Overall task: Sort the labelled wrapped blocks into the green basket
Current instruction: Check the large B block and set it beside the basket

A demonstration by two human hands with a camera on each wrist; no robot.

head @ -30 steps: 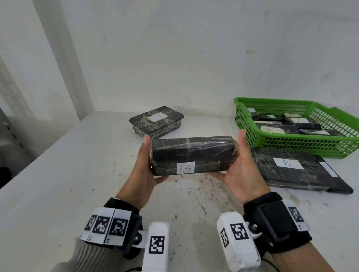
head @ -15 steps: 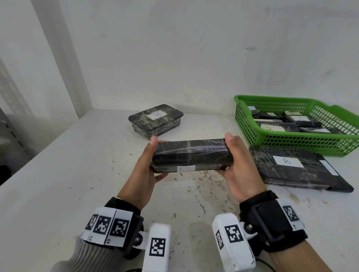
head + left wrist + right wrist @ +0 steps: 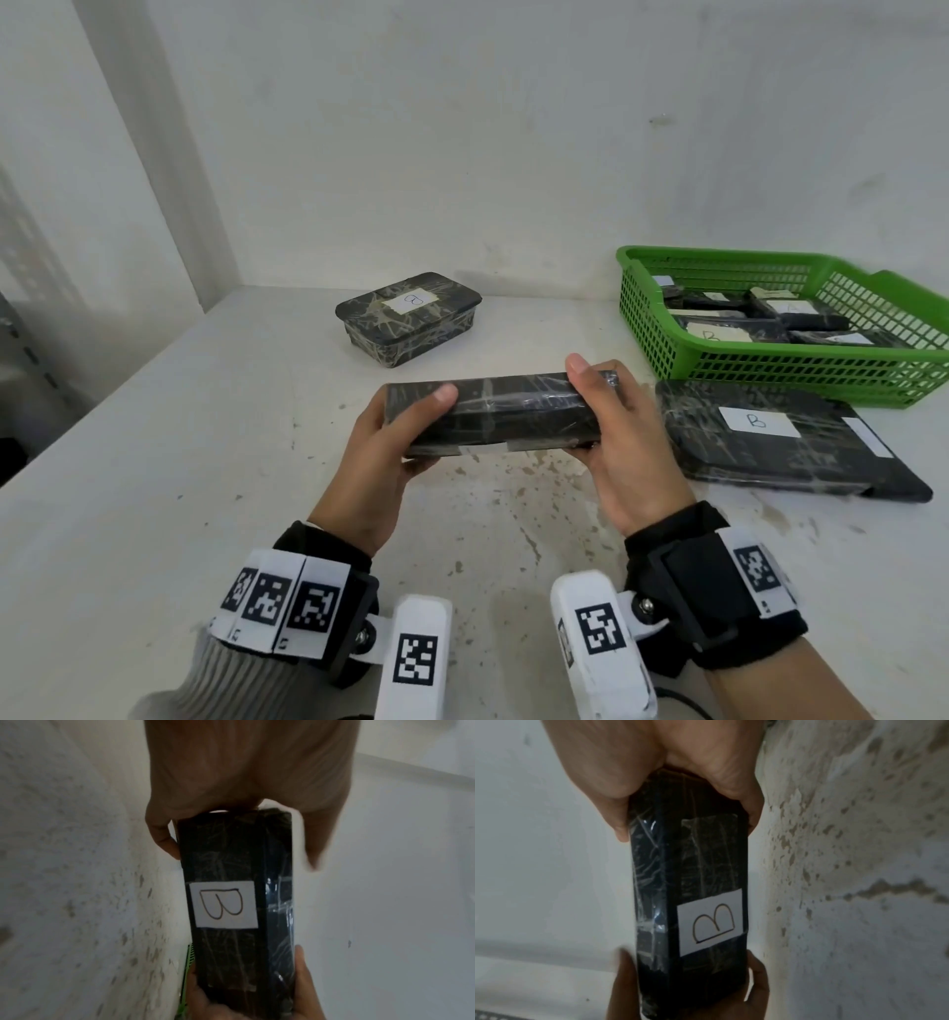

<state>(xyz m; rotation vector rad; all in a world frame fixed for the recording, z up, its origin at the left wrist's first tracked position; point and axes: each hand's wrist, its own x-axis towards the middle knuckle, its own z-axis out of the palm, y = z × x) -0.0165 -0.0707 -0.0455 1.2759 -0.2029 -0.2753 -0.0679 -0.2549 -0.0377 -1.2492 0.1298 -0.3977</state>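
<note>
Left hand [image 3: 380,452] clasps one end of the wrapped block [image 3: 493,413], right hand [image 3: 624,431] the other, above the counter [image 3: 154,488]. Looks rigid; film wrap probably slick. End grips suit it. Green basket [image 3: 770,354] lies right.

Both hands grip the black wrapped block [image 3: 239,902] by its ends, "B" label [image 3: 223,904] facing camera, probably green basket [image 3: 187,981] edge behind.
</note>
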